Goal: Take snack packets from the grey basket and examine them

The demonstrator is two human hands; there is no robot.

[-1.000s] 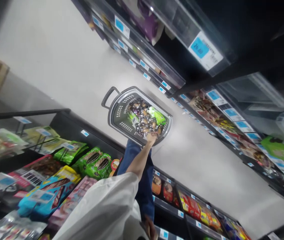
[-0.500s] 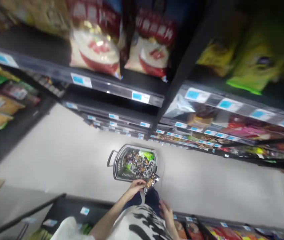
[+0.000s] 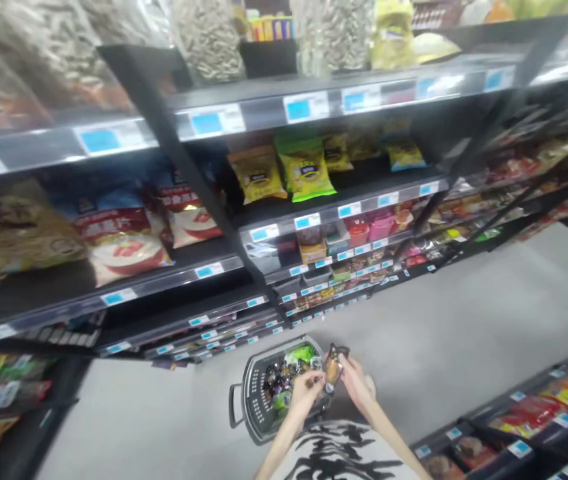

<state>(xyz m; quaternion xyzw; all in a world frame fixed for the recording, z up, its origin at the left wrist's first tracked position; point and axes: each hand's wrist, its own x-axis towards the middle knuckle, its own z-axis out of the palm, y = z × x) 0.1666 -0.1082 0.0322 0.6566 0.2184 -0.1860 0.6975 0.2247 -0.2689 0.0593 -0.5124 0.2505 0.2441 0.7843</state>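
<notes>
Snack packet (image 3: 334,368) is up by the basket (image 3: 255,400), at the end opposite the handle (image 3: 231,405), pinched in the right hand (image 3: 356,380). Left hand (image 3: 307,387) is curled close by, can't tell if it's holding anything. I'd grip lightly at the edge, less crumpling.

Price-tagged shelves (image 3: 344,210) of packaged snacks (image 3: 307,170) mark a shop.

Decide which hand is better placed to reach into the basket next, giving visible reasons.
Probably the left hand: it appears over the basket, while the right hand is beside the basket's right end, seemingly holding the wrapped packet. Whether the left also grips the packet is unclear.
</notes>
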